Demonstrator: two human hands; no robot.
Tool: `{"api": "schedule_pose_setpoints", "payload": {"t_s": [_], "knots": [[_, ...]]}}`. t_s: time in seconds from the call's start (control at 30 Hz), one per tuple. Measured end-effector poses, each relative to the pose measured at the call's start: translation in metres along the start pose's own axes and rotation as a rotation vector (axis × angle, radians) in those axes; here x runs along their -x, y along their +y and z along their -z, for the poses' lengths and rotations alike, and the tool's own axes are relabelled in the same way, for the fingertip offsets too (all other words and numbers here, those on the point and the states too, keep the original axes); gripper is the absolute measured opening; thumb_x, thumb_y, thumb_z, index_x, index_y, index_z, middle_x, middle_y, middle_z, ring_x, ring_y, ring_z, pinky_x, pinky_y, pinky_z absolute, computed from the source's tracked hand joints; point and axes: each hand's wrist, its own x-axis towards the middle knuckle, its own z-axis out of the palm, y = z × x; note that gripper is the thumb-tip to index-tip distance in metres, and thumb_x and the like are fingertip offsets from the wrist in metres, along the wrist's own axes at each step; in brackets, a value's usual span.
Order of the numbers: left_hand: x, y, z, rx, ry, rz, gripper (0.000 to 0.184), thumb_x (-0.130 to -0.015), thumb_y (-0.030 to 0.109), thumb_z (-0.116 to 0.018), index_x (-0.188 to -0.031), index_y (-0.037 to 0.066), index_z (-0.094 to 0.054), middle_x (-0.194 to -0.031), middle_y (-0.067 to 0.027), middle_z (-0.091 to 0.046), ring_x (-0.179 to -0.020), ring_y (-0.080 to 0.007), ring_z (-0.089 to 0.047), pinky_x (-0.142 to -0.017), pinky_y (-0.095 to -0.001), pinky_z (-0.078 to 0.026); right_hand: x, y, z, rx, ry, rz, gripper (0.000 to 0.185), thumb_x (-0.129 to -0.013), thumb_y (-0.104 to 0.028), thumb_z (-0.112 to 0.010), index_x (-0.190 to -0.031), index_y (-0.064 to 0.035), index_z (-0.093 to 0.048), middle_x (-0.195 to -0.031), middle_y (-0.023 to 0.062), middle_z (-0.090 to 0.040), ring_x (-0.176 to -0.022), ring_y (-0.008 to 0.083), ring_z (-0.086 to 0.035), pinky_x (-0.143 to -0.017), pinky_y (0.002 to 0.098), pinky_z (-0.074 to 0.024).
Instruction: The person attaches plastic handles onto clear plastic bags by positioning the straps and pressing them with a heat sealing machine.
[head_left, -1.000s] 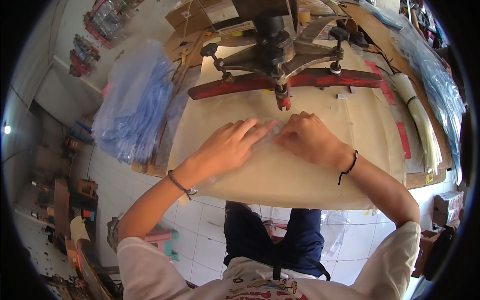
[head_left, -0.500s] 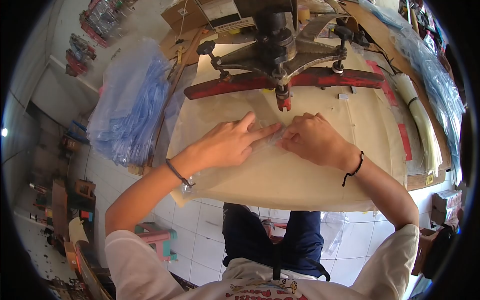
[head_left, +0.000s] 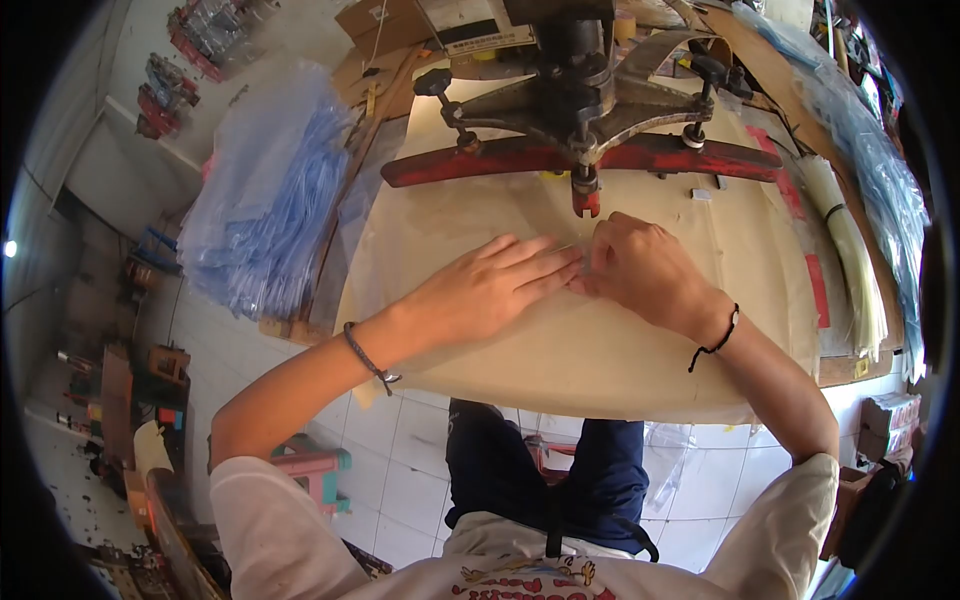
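Note:
My left hand (head_left: 480,290) lies flat, fingers stretched to the right, over a clear plastic sheet on the tan-covered table (head_left: 640,370). Close to its fingertips, my right hand (head_left: 645,270) is curled with thumb and fingers pinched at the plastic's edge; the pinched part is small and mostly hidden. Just above both hands stands the red forked tip (head_left: 586,200) of a metal press. Its long red bar (head_left: 480,161) spans the table behind my hands.
A pile of bluish plastic bags (head_left: 265,200) lies at the left edge. At right are a bundle of pale strips (head_left: 848,255) and long blue plastic (head_left: 870,150). A cardboard box (head_left: 385,25) stands behind. A pink and green stool (head_left: 318,470) is below left.
My left hand's fingers have come down flat and nearer together, after the index and thumb were spread. The press and table appear slightly farther right in view.

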Motion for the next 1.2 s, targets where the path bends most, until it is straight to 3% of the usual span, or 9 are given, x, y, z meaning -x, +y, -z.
{"api": "schedule_pose_setpoints", "payload": {"t_s": [0.1, 0.2, 0.3, 0.47, 0.57, 0.67, 0.77, 1.03, 1.2], "knots": [[-0.001, -0.004, -0.005, 0.077, -0.009, 0.021, 0.056, -0.087, 0.005, -0.058, -0.143, 0.003, -0.055, -0.149, -0.0113, -0.053, -0.145, -0.0295, -0.042, -0.111, -0.0438, -0.041, 0.001, 0.002, 0.002, -0.073, 0.060, 0.113, 0.021, -0.081, -0.020, -0.078, -0.088, -0.0028, -0.068, -0.092, 0.0111, -0.069, -0.093, 0.0323, -0.067, -0.084, 0.0423, -0.0537], [0.004, -0.006, -0.005, 0.144, -0.036, 0.049, 0.058, -0.086, 0.002, -0.057, -0.144, 0.006, -0.055, -0.157, -0.0105, -0.047, -0.147, -0.0295, -0.040, -0.112, -0.0451, -0.039, 0.000, 0.007, -0.008, 0.076, 0.200, 0.451, 0.015, -0.081, -0.016, -0.077, -0.089, -0.0036, -0.072, -0.097, 0.0100, -0.072, -0.094, 0.0307, -0.068, -0.083, 0.0418, -0.0556], [0.006, -0.004, 0.000, 0.265, -0.048, 0.091, 0.067, -0.081, -0.004, -0.055, -0.146, 0.011, -0.055, -0.157, -0.0088, -0.047, -0.150, -0.0290, -0.035, -0.114, -0.0486, -0.036, 0.001, 0.003, -0.002, 0.132, 0.126, 0.788, 0.012, -0.080, -0.014, -0.076, -0.088, -0.0044, -0.074, -0.102, 0.0087, -0.073, -0.096, 0.0287, -0.069, -0.080, 0.0402, -0.0575], [0.007, -0.005, -0.002, 0.305, -0.064, 0.110, 0.065, -0.085, 0.000, -0.057, -0.148, 0.014, -0.053, -0.163, -0.0050, -0.039, -0.152, -0.0293, -0.032, -0.116, -0.0482, -0.034, 0.003, 0.010, -0.001, 0.084, 0.058, 0.668, 0.013, -0.078, -0.012, -0.078, -0.088, -0.0037, -0.076, -0.092, 0.0080, -0.075, -0.090, 0.0278, -0.071, -0.076, 0.0396, -0.0582], [0.012, -0.015, -0.007, 0.166, 0.036, 0.004, 0.058, -0.090, 0.008, -0.060, -0.147, 0.015, -0.054, -0.159, -0.0059, -0.044, -0.145, -0.0294, -0.043, -0.110, -0.0438, -0.041, -0.004, 0.007, -0.003, 0.014, 0.027, 0.687, 0.014, -0.077, -0.009, -0.080, -0.088, -0.0022, -0.077, -0.089, 0.0108, -0.075, -0.084, 0.0293, -0.071, -0.074, 0.0389, -0.0574], [0.032, -0.012, 0.033, 0.276, 0.004, 0.202, 0.048, -0.091, 0.012, -0.066, -0.139, 0.013, -0.062, -0.147, -0.0067, -0.056, -0.128, -0.0288, -0.058, -0.100, -0.0396, -0.050, -0.005, 0.007, -0.004, -0.035, 0.016, 0.689, 0.017, -0.075, -0.007, -0.082, -0.090, -0.0014, -0.077, -0.087, 0.0136, -0.074, -0.083, 0.0309, -0.069, -0.072, 0.0382, -0.0565], [0.079, 0.002, 0.065, 0.041, -0.005, 0.143, 0.038, -0.089, 0.013, -0.071, -0.127, 0.010, -0.069, -0.133, -0.0073, -0.064, -0.112, -0.0277, -0.064, -0.090, -0.0391, -0.055, -0.003, -0.001, -0.006, 0.038, 0.044, 0.601, 0.016, -0.076, -0.010, -0.079, -0.090, -0.0032, -0.077, -0.082, 0.0107, -0.069, -0.080, 0.0293, -0.066, -0.073, 0.0393, -0.0552], [0.163, 0.085, 0.066, 0.276, 0.323, 0.934, 0.039, -0.082, 0.017, -0.082, -0.116, 0.001, -0.070, -0.125, -0.0114, -0.067, -0.110, -0.0310, -0.066, -0.097, -0.0396, -0.052, -0.005, -0.004, -0.019, 0.072, 0.115, 0.506, 0.019, -0.075, -0.006, -0.080, -0.094, -0.0057, -0.078, -0.082, 0.0084, -0.064, -0.081, 0.0278, -0.063, -0.074, 0.0386, -0.0540], [0.179, 0.058, 0.040, 0.534, 0.275, 0.883, 0.024, -0.093, 0.010, -0.069, -0.114, -0.002, -0.069, -0.115, -0.0120, -0.071, -0.103, -0.0261, -0.068, -0.089, -0.0362, -0.053, -0.008, -0.010, -0.021, 0.145, 0.188, 0.581, 0.019, -0.075, -0.004, -0.082, -0.093, -0.0051, -0.078, -0.090, 0.0064, -0.066, -0.086, 0.0265, -0.064, -0.079, 0.0382, -0.0544]]}}
